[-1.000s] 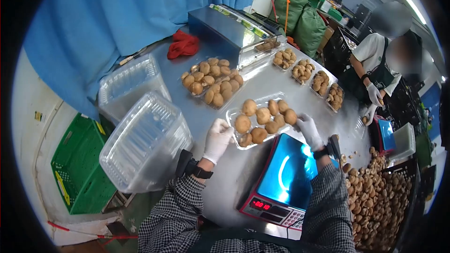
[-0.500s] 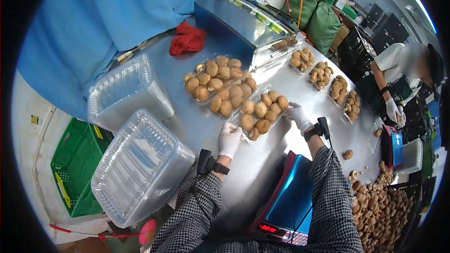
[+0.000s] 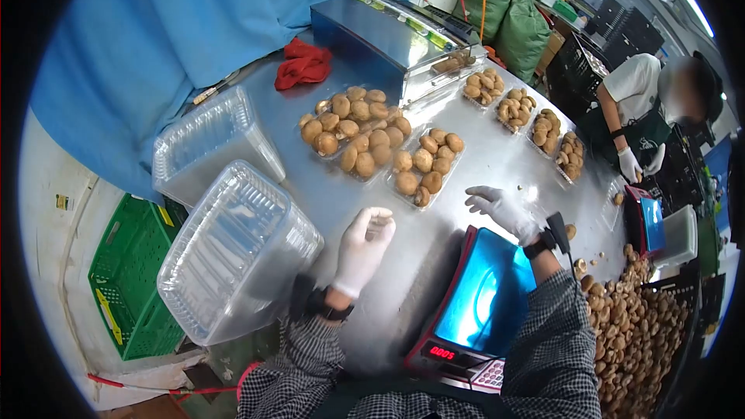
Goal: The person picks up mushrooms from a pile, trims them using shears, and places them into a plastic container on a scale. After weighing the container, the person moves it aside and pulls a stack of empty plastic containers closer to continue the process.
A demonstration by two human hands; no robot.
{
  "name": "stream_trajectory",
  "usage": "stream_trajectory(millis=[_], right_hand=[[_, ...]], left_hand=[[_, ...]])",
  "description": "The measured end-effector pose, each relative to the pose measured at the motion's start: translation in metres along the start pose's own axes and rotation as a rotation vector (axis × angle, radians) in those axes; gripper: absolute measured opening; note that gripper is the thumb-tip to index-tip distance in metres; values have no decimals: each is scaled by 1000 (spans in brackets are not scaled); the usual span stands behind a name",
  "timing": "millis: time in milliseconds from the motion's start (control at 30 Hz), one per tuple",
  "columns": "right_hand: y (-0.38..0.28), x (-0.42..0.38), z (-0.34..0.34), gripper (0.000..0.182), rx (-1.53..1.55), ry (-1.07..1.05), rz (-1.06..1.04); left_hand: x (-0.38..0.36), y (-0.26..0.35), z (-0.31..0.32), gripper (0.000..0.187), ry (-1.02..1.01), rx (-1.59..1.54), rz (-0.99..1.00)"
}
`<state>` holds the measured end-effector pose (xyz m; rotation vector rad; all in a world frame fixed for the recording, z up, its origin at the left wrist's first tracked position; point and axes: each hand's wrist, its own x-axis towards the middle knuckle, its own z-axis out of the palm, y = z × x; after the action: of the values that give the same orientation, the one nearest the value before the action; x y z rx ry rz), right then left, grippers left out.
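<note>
My left hand (image 3: 364, 251), in a white glove, is raised over the metal table with fingers loosely curled and apart, holding nothing. To the right, my gloved right hand (image 3: 504, 212) is spread above the scale (image 3: 485, 291), also without anything in it. A clear tray of brown mushrooms (image 3: 428, 164) lies beyond both hands, touching neither. More mushrooms in clear trays (image 3: 355, 129) sit behind it to the left. Beside my left arm stands a stack of empty clear trays (image 3: 233, 248).
A second tray stack (image 3: 213, 140), green crate (image 3: 136, 279) and red cloth (image 3: 303, 64) are on the left. A wrapping machine (image 3: 380, 39) stands behind. Filled trays (image 3: 515, 110), loose mushrooms (image 3: 636, 326) and a co-worker (image 3: 636, 101) are on the right.
Both hands have let go of the mushroom tray. My left hand has drawn back toward me, and my right hand has moved back over the scale. The co-worker's hands have moved apart.
</note>
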<state>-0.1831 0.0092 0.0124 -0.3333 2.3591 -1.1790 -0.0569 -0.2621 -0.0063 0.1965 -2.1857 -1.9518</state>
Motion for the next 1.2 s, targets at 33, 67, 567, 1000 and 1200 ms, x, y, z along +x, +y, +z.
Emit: stream_trajectory(millis=[33,67,567,1000,1200], right_hand=[[-4,-17,-3,39,5,33,-33],[-9,-34,-5,39,11,66,-66],[5,-276,7,36,371,418,-151],[36,-339,7,39,339,215,-93],[4,-271,0,34,218,118,-179]], left_hand=[[-18,33,-13,21,-10,75,89],[-35,61,-27,22,-22,152,178],[-74,117,-157,13,176,966,251],[-57,97,-170,23,200,680,295],[-68,103,-133,15,487,1147,600]])
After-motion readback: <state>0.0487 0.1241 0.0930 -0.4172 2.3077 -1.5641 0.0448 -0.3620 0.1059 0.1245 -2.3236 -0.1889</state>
